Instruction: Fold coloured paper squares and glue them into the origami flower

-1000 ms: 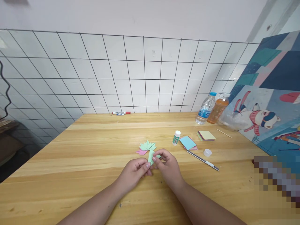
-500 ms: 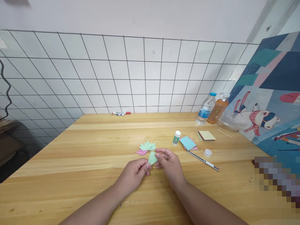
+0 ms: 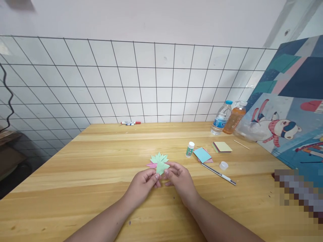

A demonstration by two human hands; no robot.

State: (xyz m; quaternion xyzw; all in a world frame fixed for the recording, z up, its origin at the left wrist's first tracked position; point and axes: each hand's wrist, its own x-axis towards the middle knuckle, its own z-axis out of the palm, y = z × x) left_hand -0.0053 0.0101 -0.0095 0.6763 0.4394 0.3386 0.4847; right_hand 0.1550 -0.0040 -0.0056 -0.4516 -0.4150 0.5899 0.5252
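Between my hands is a small piece of folded light green paper [image 3: 162,168], its wider side facing up. My left hand [image 3: 144,181] pinches its lower left corner between thumb and fingers. On the right edge, my right hand [image 3: 180,176] closes its thumb and fingers round the paper. Just beyond it lies a fan of pointed green folded paper [image 3: 158,157] on the table. A pink folded paper piece [image 3: 151,165] sticks out at the left, partly hidden by the green paper and my left fingers.
Right of my hands stand a glue stick [image 3: 190,149], blue paper squares [image 3: 202,155], a utility knife [image 3: 219,174] and a clear cap [image 3: 223,165]. Farther back are a paper stack [image 3: 222,147], a wooden stick [image 3: 241,145], a water bottle [image 3: 222,117] and an orange drink bottle [image 3: 234,118]. Markers [image 3: 130,123] lie at the back edge.
The green paper has turned and shifted slightly left, now showing a broader face and overlapping the fan. My right fingers have moved from its upper corner lower along its right side.
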